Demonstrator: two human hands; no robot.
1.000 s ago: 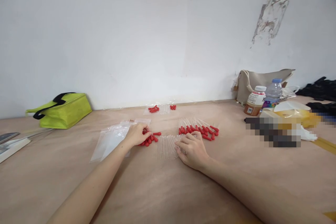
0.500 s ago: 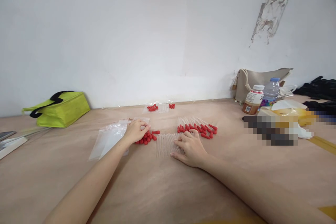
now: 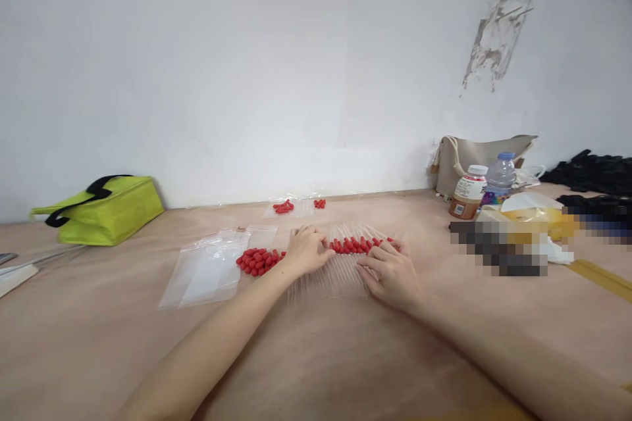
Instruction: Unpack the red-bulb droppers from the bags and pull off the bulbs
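My left hand (image 3: 307, 250) is closed beside the left end of a row of red rubber dropper bulbs (image 3: 351, 245). Its fingertips are bent down, and what they pinch, if anything, cannot be made out. My right hand (image 3: 394, 278) rests at the right end of the same row, thumb and forefinger closed together on a thin clear tube among the others. In front of both hands, thin clear tubes (image 3: 328, 279) lie side by side. More tubes (image 3: 340, 230) stretch behind the row, toward the wall. Left of my left hand sits a pile of red bulbs (image 3: 257, 261), partly covered by my wrist.
Flat clear zip bags (image 3: 210, 270) lie at the left of the pile. A bag with red bulbs (image 3: 284, 207) is near the wall. A lime-green bag (image 3: 111, 210) stands far left. Bottles (image 3: 468, 194), a grey bag (image 3: 447, 164) and yellow packaging (image 3: 538, 214) stand at right.
My left hand has moved right, from the bulb pile to the row's left end. My right hand has shifted right along the tubes. The view has turned slightly.
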